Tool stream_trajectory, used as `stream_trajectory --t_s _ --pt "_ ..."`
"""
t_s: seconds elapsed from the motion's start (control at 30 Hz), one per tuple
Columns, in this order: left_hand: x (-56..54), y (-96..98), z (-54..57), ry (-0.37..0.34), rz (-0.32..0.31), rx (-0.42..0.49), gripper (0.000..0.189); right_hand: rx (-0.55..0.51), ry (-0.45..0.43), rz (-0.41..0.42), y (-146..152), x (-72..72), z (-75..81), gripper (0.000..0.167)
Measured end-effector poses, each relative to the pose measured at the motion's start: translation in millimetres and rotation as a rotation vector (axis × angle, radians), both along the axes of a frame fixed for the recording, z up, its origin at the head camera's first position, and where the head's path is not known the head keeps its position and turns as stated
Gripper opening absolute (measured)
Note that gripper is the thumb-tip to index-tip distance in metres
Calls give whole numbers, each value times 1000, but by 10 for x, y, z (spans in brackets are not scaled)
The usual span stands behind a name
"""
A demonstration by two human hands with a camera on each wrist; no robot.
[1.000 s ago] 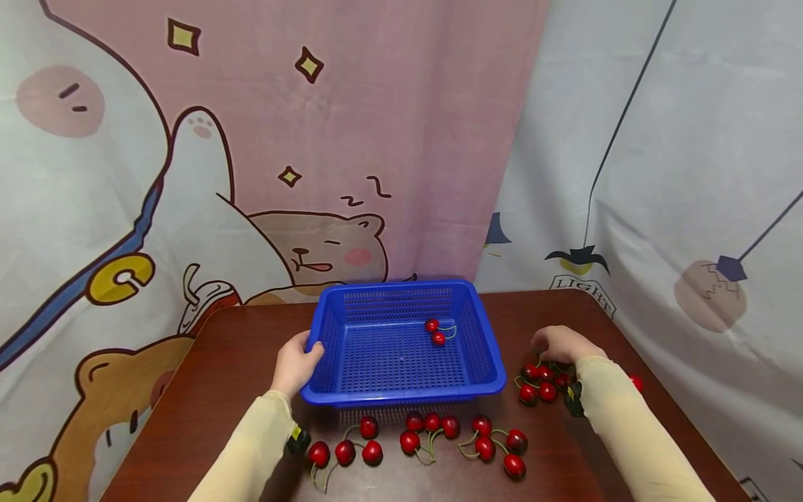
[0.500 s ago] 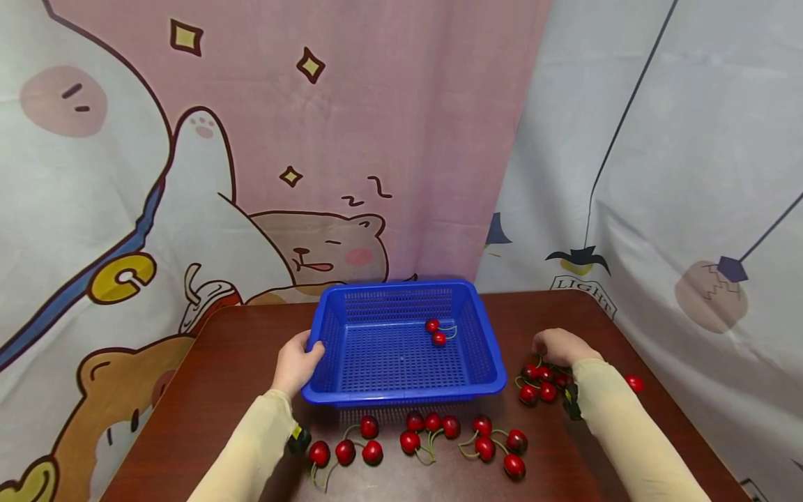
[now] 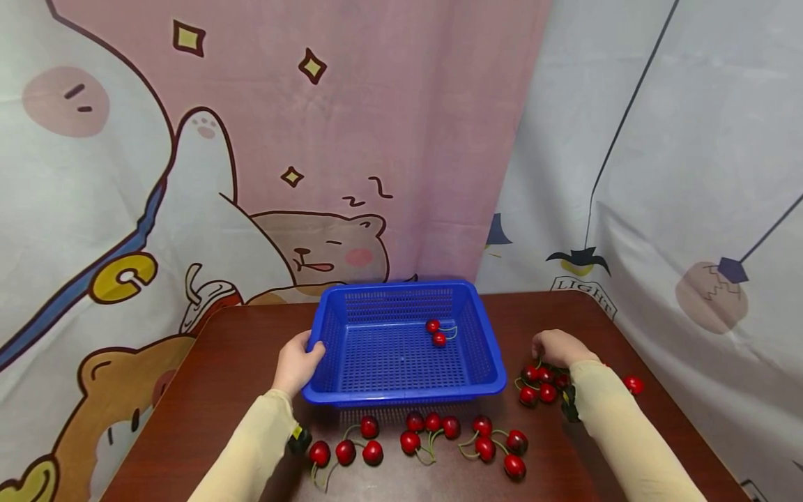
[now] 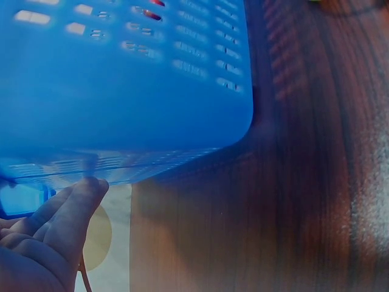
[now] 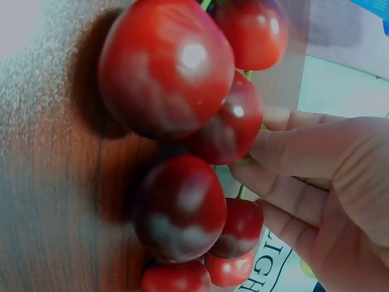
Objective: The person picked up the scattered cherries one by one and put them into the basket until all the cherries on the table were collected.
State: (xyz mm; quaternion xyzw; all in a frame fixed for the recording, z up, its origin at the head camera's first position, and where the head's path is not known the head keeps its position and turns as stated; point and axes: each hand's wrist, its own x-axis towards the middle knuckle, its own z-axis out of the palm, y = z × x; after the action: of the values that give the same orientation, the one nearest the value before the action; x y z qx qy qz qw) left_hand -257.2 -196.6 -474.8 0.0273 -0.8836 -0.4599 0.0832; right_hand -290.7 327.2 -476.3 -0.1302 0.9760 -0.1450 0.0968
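Observation:
In the head view my left hand (image 3: 297, 364) grips the left rim of a blue perforated plastic basket (image 3: 401, 399), thumb over the rim. The left wrist view has its fingers (image 4: 73, 219) against the outside of the basket wall (image 4: 121, 115). Two red cherries (image 3: 440, 339) with joined green stems lie inside, towards the right. To the right of the basket, my right hand (image 3: 560, 347) is over a cluster of cherries (image 3: 547, 392). Up close in the right wrist view, its thumb and fingertips pinch a green stem beside a dark red cherry (image 5: 228, 125).
Several more cherries lie in groups along the table's front: left (image 3: 345, 452), middle (image 3: 410, 441) and right (image 3: 514, 466) groups. A single cherry (image 3: 633, 385) lies beyond my right sleeve. The brown wooden table (image 3: 245, 348) ends at a cartoon-printed curtain (image 3: 401, 139).
My right hand has lowered very slightly over the cluster, and its forearm has shifted left, baring more of the lone cherry at the right. My left hand and the basket stay put.

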Motion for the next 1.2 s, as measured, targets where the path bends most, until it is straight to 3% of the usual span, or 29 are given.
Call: stream_trajectory --t_s 0.3,0.53,0.9,1.2 --pt "1 2 -17 0 4 -7 44 -67 -18 22 58 5 66 15" --pt "-17 2 -24 7 5 -6 45 -138 -69 -5 135 13 235 11" --pt "-25 -5 -29 12 9 -8 44 -218 -66 -73 184 15 502 8" --pt "-11 9 3 -8 1 -11 42 -213 46 -37 60 -35 790 8"
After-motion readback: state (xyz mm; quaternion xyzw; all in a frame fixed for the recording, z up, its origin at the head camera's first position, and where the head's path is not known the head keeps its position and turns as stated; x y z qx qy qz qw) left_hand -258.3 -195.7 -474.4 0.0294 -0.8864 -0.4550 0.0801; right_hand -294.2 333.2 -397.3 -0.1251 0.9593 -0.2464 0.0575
